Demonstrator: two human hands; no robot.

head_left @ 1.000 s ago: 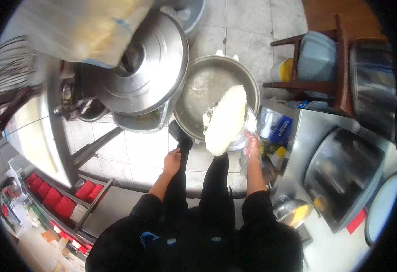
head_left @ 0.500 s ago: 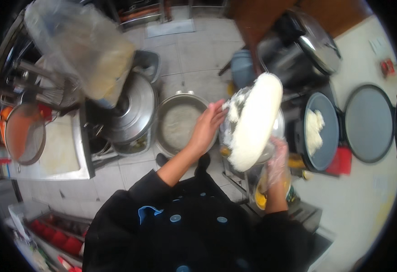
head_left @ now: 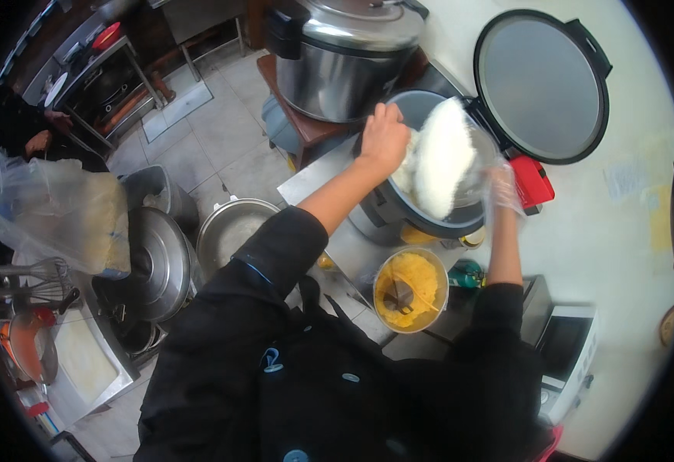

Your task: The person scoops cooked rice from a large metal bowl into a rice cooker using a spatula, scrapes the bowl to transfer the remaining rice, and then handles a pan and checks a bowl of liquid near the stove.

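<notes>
1. Nearest, a black jacket [head_left: 306,377] with blue buttons is worn, its sleeves stretched toward an open cooker [head_left: 445,229].
2. A tub [head_left: 410,330] of yellow food [head_left: 423,281] is set just in front of the cooker; a utensil [head_left: 399,299] is sunk in it.
3. A green container [head_left: 468,273] is seen beside the tub, below the right forearm.
4. By the right hand [head_left: 504,187], covered with a clear glove, a bowl [head_left: 485,145] is gripped at its right side; the fingers are blurred.
5. The bowl is tilted over the cooker, and a long white mound of rice [head_left: 445,158] is held at its left side, over the cooker's mouth. More rice is seen low in the cooker, left of the mound.
6. The left hand [head_left: 385,138] is held with bent fingers at the cooker's left edge; whether its grip is closed on anything cannot be told.
7. The cooker is carried by a steel worktop [head_left: 318,189]; its round grey lid [head_left: 541,85] is swung open behind.
8. A metal pot [head_left: 233,231] is placed left of the worktop.
9. Farther off, a steel cooker [head_left: 345,73] is kept covered.
10. At far left, a co-worker's hands [head_left: 40,141] are seen.
</notes>
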